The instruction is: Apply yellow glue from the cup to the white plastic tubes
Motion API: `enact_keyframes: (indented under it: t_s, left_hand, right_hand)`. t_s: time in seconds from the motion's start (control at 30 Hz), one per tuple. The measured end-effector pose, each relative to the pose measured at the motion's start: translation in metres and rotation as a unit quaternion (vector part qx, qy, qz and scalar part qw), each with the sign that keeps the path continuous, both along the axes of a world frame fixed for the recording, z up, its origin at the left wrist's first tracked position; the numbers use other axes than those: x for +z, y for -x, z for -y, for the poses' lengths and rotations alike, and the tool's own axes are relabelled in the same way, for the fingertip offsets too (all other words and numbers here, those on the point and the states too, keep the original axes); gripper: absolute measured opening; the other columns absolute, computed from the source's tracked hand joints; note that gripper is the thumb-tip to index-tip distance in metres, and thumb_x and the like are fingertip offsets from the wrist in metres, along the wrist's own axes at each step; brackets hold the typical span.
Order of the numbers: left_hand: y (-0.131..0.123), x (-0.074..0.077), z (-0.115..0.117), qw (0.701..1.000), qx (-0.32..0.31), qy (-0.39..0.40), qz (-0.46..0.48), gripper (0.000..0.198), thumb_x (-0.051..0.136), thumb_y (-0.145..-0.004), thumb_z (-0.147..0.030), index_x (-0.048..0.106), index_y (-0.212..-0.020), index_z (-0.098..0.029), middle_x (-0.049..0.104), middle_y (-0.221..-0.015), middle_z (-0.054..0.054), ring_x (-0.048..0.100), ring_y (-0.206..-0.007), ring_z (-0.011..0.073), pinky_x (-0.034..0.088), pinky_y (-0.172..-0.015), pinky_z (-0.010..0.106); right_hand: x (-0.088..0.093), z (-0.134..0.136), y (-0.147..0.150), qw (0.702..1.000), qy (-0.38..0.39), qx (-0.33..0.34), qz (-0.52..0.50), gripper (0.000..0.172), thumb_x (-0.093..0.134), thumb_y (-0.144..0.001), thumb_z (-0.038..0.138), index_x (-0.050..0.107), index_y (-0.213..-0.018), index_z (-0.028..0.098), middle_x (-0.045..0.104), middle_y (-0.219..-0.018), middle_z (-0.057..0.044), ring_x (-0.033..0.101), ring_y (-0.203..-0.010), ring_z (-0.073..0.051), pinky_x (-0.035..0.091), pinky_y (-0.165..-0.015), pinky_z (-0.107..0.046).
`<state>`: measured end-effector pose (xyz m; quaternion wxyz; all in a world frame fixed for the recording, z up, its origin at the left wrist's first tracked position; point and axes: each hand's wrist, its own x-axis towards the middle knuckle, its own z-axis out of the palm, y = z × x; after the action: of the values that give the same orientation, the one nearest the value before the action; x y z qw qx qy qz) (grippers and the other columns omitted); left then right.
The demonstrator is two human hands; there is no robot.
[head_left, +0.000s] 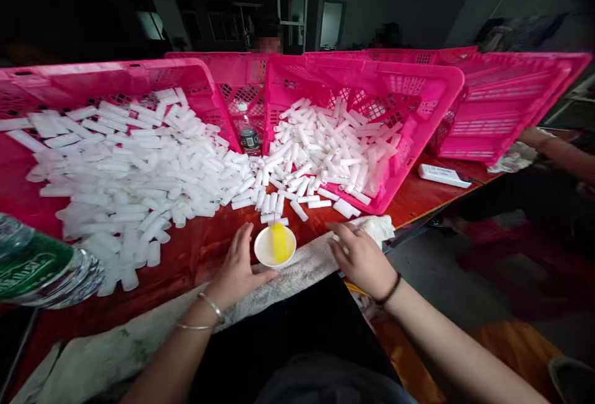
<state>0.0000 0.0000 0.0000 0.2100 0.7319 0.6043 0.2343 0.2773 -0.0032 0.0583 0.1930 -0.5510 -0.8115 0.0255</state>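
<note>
Left hand (pixel 239 267): spread beside white bowl (pixel 262 251).
Right hand (pixel 365 258): curled, contents unclear.
White tubes (pixel 153 175): heaped beyond bowl.
Bottle (pixel 250 137): between pink crates (pixel 427 122).

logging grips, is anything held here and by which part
Cannot tell surely: left hand curves beside the white bowl; right hand may pinch a white piece, part unclear.

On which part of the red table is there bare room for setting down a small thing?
Bare red table shows between the left heap of white tubes and the left hand, also between the pink crate holding the right heap and the flat white object. Behind the bowl it is crowded with tubes.
</note>
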Motion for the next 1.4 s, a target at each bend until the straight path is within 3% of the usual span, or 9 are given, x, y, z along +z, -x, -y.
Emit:
enact_keyframes:
  t_s: [0.1,0.23,0.33,0.5,0.67,0.97,1.4]
  left_hand:
    - [-0.003,-0.001,-0.007,0.999,-0.042,-0.010,0.030,0.112,0.075,-0.064,-0.045,0.002,-0.146,-0.022,0.018,-0.151,0.018,0.020,-0.139,0.0369,0.024,-0.110,0.056]
    - [-0.005,-0.004,-0.011,0.996,-0.056,-0.027,0.068,0.113,0.076,-0.063,-0.043,0.001,-0.145,-0.020,0.036,-0.143,0.018,0.034,-0.133,0.0346,0.029,-0.108,0.054]
    - [-0.007,-0.002,-0.009,0.996,-0.031,-0.032,0.077,0.109,0.078,-0.060,-0.042,0.012,-0.143,-0.018,0.037,-0.143,0.018,0.037,-0.130,0.0350,0.032,-0.106,0.053]
    - [-0.010,0.005,-0.005,0.998,0.003,-0.011,0.066,0.091,0.078,-0.056,-0.042,0.036,-0.132,-0.016,0.047,-0.133,0.018,0.044,-0.123,0.0368,0.037,-0.101,0.053]
    - [-0.011,0.005,-0.005,0.998,0.013,-0.001,0.056,0.095,0.078,-0.055,-0.043,0.034,-0.134,-0.015,0.047,-0.133,0.017,0.045,-0.122,0.0383,0.038,-0.101,0.052]
    - [-0.012,0.011,-0.003,0.998,0.013,0.030,0.059,0.111,0.079,-0.055,-0.045,0.018,-0.143,-0.015,0.040,-0.142,0.019,0.036,-0.131,0.0365,0.029,-0.107,0.052]
    - [-0.011,0.004,-0.004,0.998,-0.016,-0.007,0.053,0.112,0.079,-0.056,-0.047,0.016,-0.143,-0.018,0.044,-0.137,0.018,0.042,-0.125,0.0354,0.033,-0.104,0.051]
  right_hand:
    - [0.029,-0.037,0.059,0.991,-0.022,0.075,0.106,0.046,0.045,-0.092,0.029,0.040,-0.137,0.023,0.058,-0.119,-0.014,0.058,-0.099,-0.026,0.047,-0.083,-0.037]
    - [0.052,-0.068,0.113,0.951,0.036,0.173,0.254,0.032,0.039,-0.093,0.020,0.061,-0.116,0.016,0.065,-0.104,-0.015,0.062,-0.093,-0.028,0.049,-0.074,-0.038]
    - [0.057,-0.073,0.136,0.932,0.063,0.200,0.297,0.031,0.038,-0.092,0.014,0.068,-0.098,0.008,0.067,-0.098,-0.017,0.063,-0.092,-0.028,0.049,-0.073,-0.038]
    - [0.063,-0.060,0.158,0.915,0.079,0.216,0.333,0.026,0.043,-0.089,0.010,0.068,-0.097,0.007,0.067,-0.100,-0.020,0.061,-0.097,-0.030,0.050,-0.073,-0.038]
    - [0.069,-0.060,0.160,0.908,0.079,0.221,0.348,0.027,0.043,-0.089,0.010,0.068,-0.094,0.007,0.067,-0.100,-0.020,0.061,-0.097,-0.031,0.050,-0.072,-0.038]
    - [0.076,-0.100,0.130,0.895,0.074,0.247,0.364,0.024,0.048,-0.083,0.007,0.069,-0.093,0.008,0.069,-0.094,-0.017,0.065,-0.091,-0.028,0.049,-0.075,-0.034]
    - [0.047,-0.081,0.140,0.915,0.102,0.222,0.321,0.028,0.042,-0.086,0.010,0.069,-0.095,0.006,0.067,-0.097,-0.021,0.064,-0.093,-0.032,0.049,-0.074,-0.040]
